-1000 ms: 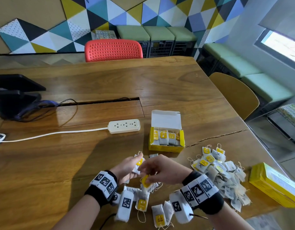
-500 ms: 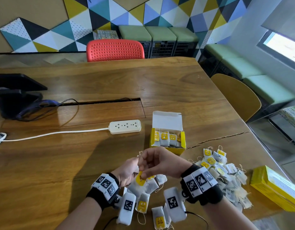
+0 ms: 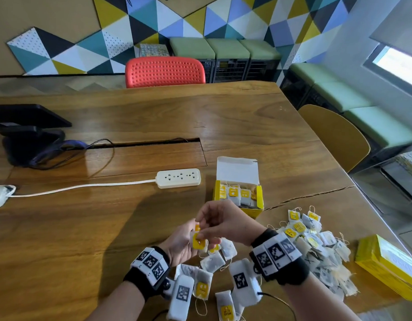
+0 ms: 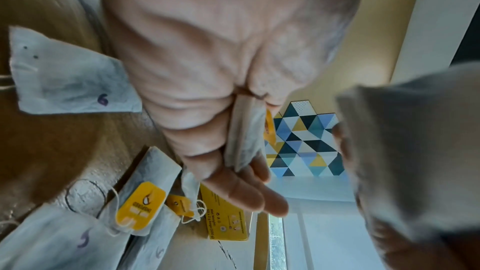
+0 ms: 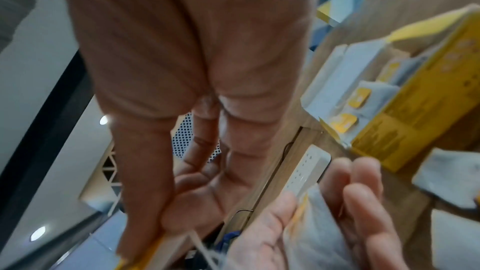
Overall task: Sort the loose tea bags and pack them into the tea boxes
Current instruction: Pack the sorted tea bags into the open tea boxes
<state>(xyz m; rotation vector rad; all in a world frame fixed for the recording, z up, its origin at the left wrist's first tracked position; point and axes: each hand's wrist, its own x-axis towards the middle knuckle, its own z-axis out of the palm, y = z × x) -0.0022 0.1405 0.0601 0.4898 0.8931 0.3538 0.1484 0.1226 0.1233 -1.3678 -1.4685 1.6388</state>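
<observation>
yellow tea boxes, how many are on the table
2. An open yellow cardboard tea box stands beyond the hands, partly filled with tea bags; a closed yellow cardboard tea box lies at the wooden table's right edge.

Wooden counter carries: open tea box, loose tea bags, closed yellow box, power strip, black device.

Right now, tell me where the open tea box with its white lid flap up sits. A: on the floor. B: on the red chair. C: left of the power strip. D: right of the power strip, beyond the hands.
D: in the head view the open tea box stands on the table to the right of the power strip, just past the hands, with tea bags upright inside it.
</observation>
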